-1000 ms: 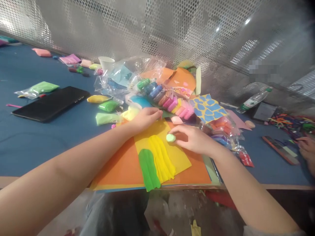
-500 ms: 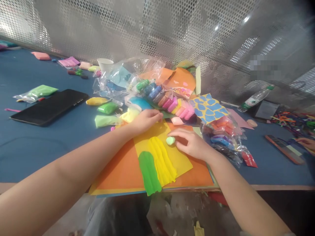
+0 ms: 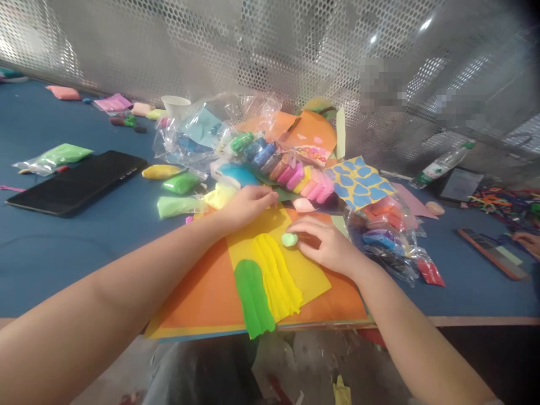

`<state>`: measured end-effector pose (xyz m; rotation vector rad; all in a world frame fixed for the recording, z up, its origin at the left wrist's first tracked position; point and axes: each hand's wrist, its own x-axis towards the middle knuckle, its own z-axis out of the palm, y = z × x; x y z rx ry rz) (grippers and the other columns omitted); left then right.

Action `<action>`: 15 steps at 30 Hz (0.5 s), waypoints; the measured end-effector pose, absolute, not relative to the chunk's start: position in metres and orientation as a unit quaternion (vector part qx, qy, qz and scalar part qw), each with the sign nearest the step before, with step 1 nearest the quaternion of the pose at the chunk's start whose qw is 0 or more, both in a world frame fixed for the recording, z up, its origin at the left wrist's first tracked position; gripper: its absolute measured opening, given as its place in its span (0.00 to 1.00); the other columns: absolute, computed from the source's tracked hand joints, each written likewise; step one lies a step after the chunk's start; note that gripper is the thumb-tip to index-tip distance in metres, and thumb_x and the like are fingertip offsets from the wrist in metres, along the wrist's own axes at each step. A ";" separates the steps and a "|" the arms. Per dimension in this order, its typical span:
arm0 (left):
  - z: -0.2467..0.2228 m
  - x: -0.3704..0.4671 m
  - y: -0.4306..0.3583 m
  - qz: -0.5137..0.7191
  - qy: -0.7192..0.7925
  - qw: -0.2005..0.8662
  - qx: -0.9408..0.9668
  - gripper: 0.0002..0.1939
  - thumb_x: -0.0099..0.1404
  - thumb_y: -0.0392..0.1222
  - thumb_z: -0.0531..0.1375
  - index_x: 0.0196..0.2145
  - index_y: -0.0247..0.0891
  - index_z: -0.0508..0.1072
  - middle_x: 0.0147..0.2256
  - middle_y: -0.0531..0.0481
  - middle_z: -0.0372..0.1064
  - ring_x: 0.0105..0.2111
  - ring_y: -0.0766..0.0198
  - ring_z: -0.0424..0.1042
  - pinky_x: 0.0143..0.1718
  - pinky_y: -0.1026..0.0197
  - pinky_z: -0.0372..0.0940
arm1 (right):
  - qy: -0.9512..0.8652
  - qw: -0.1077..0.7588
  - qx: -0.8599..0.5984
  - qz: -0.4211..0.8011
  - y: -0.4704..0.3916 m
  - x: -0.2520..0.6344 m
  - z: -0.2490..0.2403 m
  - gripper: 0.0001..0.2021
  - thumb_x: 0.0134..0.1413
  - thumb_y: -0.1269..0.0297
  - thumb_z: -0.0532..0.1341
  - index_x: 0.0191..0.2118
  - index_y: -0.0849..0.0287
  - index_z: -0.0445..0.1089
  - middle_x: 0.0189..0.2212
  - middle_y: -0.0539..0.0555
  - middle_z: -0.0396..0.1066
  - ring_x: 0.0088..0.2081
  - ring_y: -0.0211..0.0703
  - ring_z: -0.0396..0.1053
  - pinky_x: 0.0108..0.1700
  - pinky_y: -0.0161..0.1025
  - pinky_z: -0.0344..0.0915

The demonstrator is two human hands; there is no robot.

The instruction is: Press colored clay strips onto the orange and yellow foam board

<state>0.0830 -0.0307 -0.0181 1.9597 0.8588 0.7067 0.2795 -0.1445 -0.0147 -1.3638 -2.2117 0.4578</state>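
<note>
My right hand point(image 3: 324, 244) pinches a small pale green lump of modelling clay point(image 3: 289, 240) between thumb and fingers, just above a yellow sheet point(image 3: 310, 273). On that sheet lie a wavy yellow clay strip point(image 3: 276, 275) and, to its left, a shorter green clay strip point(image 3: 253, 298) that reaches past the sheet's lower edge. My left hand point(image 3: 251, 205) rests at the sheet's top edge, fingers stretched to the right and holding nothing visible. Orange paper point(image 3: 194, 292) lies beneath the yellow sheet.
Behind my hands lies a row of bagged coloured clay point(image 3: 287, 171). Left are clay packets point(image 3: 181, 183) and a black tablet point(image 3: 78, 183). A blue-patterned yellow card point(image 3: 358, 183), more bagged clay point(image 3: 386, 239) and a bottle point(image 3: 441, 166) lie right. Another person's hand point(image 3: 527, 243) shows at the right edge.
The view has shifted slightly. My right hand and the pale green clay have moved very little, and my left hand keeps its place at the sheet's top.
</note>
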 end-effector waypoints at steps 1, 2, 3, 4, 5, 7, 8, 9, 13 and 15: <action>-0.018 0.083 -0.031 0.283 0.345 0.429 0.785 0.18 0.63 0.52 0.50 0.26 0.37 0.69 0.20 0.56 0.58 0.21 0.69 0.55 0.26 0.64 0.51 | -0.811 0.250 -0.501 0.167 -0.144 0.279 -0.015 0.15 0.53 0.73 0.57 0.45 0.51 0.70 0.45 0.53 0.73 0.49 0.47 0.70 0.53 0.48 0.66; -0.018 0.083 -0.031 0.283 0.346 0.428 0.786 0.18 0.63 0.52 0.50 0.26 0.37 0.69 0.20 0.56 0.58 0.21 0.69 0.55 0.26 0.64 0.51 | -0.811 0.251 -0.502 0.166 -0.144 0.279 -0.015 0.15 0.53 0.73 0.57 0.45 0.51 0.70 0.45 0.53 0.73 0.49 0.47 0.70 0.53 0.48 0.66; -0.018 0.083 -0.031 0.283 0.346 0.425 0.787 0.18 0.64 0.52 0.50 0.26 0.36 0.69 0.20 0.56 0.59 0.21 0.69 0.56 0.26 0.64 0.51 | -0.811 0.250 -0.502 0.166 -0.144 0.279 -0.015 0.15 0.53 0.72 0.58 0.46 0.51 0.70 0.45 0.53 0.73 0.49 0.47 0.70 0.53 0.47 0.66; -0.019 0.083 -0.030 0.285 0.346 0.423 0.788 0.19 0.64 0.52 0.50 0.26 0.36 0.69 0.20 0.56 0.59 0.22 0.69 0.56 0.26 0.64 0.50 | -0.811 0.249 -0.502 0.167 -0.144 0.279 -0.015 0.14 0.54 0.71 0.58 0.46 0.51 0.70 0.45 0.54 0.72 0.49 0.47 0.70 0.53 0.47 0.66; -0.019 0.083 -0.030 0.286 0.344 0.420 0.789 0.19 0.64 0.52 0.50 0.26 0.36 0.69 0.21 0.55 0.60 0.22 0.69 0.56 0.26 0.64 0.50 | -0.811 0.249 -0.502 0.168 -0.144 0.279 -0.016 0.14 0.54 0.70 0.58 0.46 0.52 0.70 0.45 0.54 0.72 0.49 0.47 0.70 0.53 0.47 0.66; -0.020 0.084 -0.030 0.289 0.339 0.415 0.793 0.19 0.64 0.52 0.50 0.26 0.36 0.70 0.22 0.55 0.61 0.23 0.69 0.57 0.26 0.64 0.51 | -0.812 0.248 -0.500 0.169 -0.144 0.279 -0.017 0.13 0.55 0.69 0.59 0.47 0.52 0.69 0.46 0.54 0.72 0.49 0.47 0.70 0.54 0.47 0.66; -0.020 0.084 -0.030 0.290 0.335 0.413 0.796 0.19 0.64 0.52 0.50 0.26 0.36 0.70 0.23 0.54 0.62 0.24 0.68 0.58 0.27 0.64 0.51 | -0.813 0.247 -0.500 0.169 -0.144 0.280 -0.017 0.14 0.55 0.70 0.59 0.47 0.52 0.69 0.46 0.54 0.72 0.49 0.47 0.70 0.54 0.47 0.66; -0.021 0.084 -0.029 0.292 0.331 0.412 0.797 0.19 0.64 0.52 0.51 0.26 0.36 0.70 0.24 0.54 0.63 0.24 0.68 0.58 0.27 0.64 0.51 | -0.814 0.245 -0.500 0.167 -0.144 0.280 -0.018 0.14 0.55 0.70 0.58 0.47 0.52 0.69 0.46 0.54 0.72 0.50 0.47 0.70 0.54 0.47 0.66; -0.021 0.084 -0.029 0.293 0.328 0.413 0.797 0.19 0.65 0.51 0.51 0.26 0.36 0.70 0.24 0.55 0.63 0.24 0.69 0.59 0.28 0.64 0.52 | -0.814 0.237 -0.508 0.150 -0.145 0.282 -0.019 0.17 0.55 0.71 0.57 0.50 0.52 0.69 0.51 0.56 0.69 0.55 0.48 0.65 0.58 0.49 0.62; -0.021 0.084 -0.029 0.293 0.328 0.414 0.797 0.18 0.65 0.51 0.51 0.26 0.36 0.70 0.24 0.55 0.63 0.24 0.69 0.59 0.29 0.64 0.52 | -0.813 0.233 -0.514 0.146 -0.145 0.282 -0.019 0.18 0.56 0.68 0.58 0.52 0.53 0.69 0.55 0.57 0.66 0.59 0.50 0.62 0.60 0.51 0.60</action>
